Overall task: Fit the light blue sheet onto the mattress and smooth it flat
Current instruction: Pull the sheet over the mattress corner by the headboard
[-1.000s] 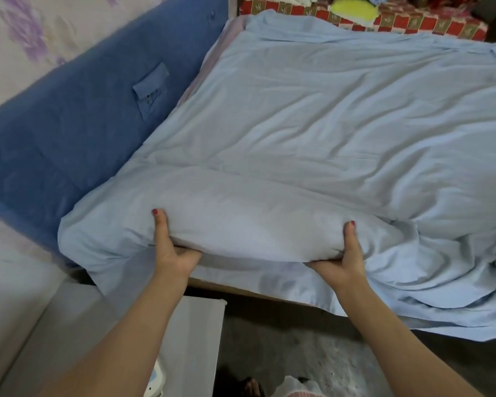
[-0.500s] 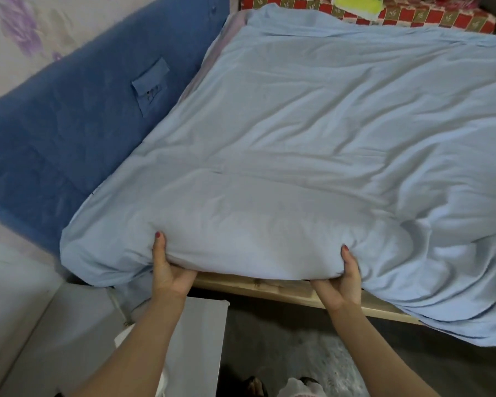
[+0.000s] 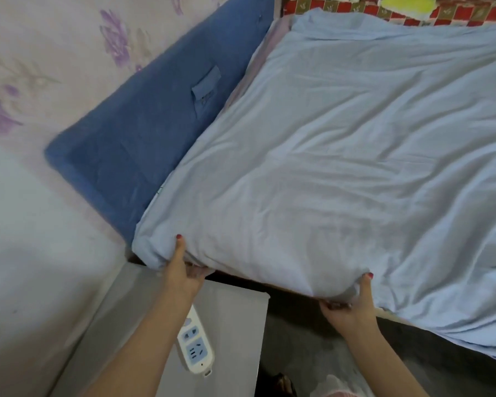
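Observation:
The light blue sheet [image 3: 355,156] covers the mattress, wrinkled across its top and hanging loose over the near edge at the right. Near the headboard corner the mattress edge is lifted off the frame. My left hand [image 3: 184,270] grips that sheet-covered edge, thumb on top and fingers underneath. Further right, my right hand [image 3: 352,302] holds the same edge the same way, thumb up against the sheet. A strip of the mattress [image 3: 269,44] shows bare along the headboard side.
A blue padded headboard [image 3: 143,133] stands against the floral wall at the left. A grey bedside cabinet [image 3: 235,325] below my left arm carries a white power strip [image 3: 195,348]. A red checked cloth [image 3: 413,12] lies beyond the bed. Dark floor lies below the bed edge.
The hanging sheet below the near corner has gone under the mattress edge. Both hands stay on the edge; the view has shifted left, showing the cabinet and power strip.

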